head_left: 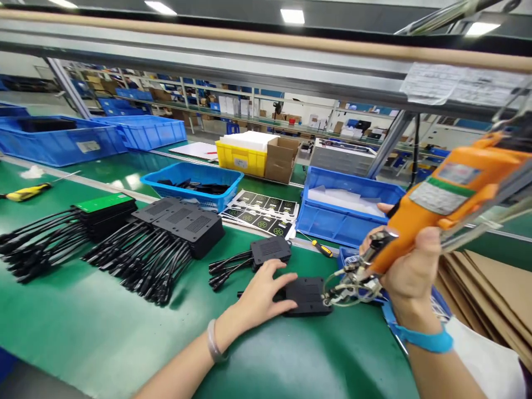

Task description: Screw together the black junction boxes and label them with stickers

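Observation:
My left hand grips the left end of a black plastic box, thumb at its near edge and fingers on the far side. The box lies flat on the green bench mat. In my right hand is an orange electric screwdriver, tilted down to the left. Its lower end is by the right end of the box; loops of thin, pale tubing blur the tip, so contact cannot be told. A second black box with short cables lies just behind my left hand.
Rows of black boxes with cables stand left, beside a green-topped stack. Behind are a blue basket, printed label sheets, a blue bin and a small screwdriver. Cardboard sheets lean at right.

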`<state>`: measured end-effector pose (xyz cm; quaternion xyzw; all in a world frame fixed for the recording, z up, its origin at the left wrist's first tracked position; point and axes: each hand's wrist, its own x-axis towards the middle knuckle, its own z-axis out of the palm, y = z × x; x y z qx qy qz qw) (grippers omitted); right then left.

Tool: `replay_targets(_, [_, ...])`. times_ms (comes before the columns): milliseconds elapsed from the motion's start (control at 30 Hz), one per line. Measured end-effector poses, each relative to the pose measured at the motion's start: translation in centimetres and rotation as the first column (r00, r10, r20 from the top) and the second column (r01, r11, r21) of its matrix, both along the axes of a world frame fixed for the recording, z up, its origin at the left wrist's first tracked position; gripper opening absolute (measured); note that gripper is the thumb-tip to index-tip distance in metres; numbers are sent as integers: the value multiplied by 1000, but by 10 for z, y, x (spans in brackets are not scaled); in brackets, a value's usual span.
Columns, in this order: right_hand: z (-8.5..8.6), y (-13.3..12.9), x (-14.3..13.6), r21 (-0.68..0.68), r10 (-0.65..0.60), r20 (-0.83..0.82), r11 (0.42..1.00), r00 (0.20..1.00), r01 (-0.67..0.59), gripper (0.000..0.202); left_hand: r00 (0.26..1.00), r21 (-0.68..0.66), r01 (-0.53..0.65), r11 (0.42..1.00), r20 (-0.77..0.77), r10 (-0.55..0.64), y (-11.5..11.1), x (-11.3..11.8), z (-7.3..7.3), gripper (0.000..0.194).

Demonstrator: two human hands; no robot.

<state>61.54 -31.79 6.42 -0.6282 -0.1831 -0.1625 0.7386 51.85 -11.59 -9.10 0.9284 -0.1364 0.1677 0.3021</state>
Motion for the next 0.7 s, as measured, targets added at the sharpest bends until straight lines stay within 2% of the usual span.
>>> replay_targets(100, [-16,-3,1,-16,18,-24,1000,1000,-18,63,990,88,110,990,-103,-101,-13,-4,-5,61])
replay_targets(233, [-31,-7,2,-17,57,-35,998,998,-58,58,982,106,94,990,-174,-75,-17,-4,-9,58])
replay_targets(333, [-35,-6,1,-11,62,-39,998,997,-62,55,976,75,82,994,-209,-65,-17,-3,-8,58])
replay_targets(533, [-39,-2,-9,-46,-22,11,999,1000,22,51,963,32,68,997,-262,-57,-19,-4,-7,58])
replay_targets(700, [-43,4,-23,2,39,16,999,999,-39,53,967,27,66,997,-249,-58,-20,-3,-11,58])
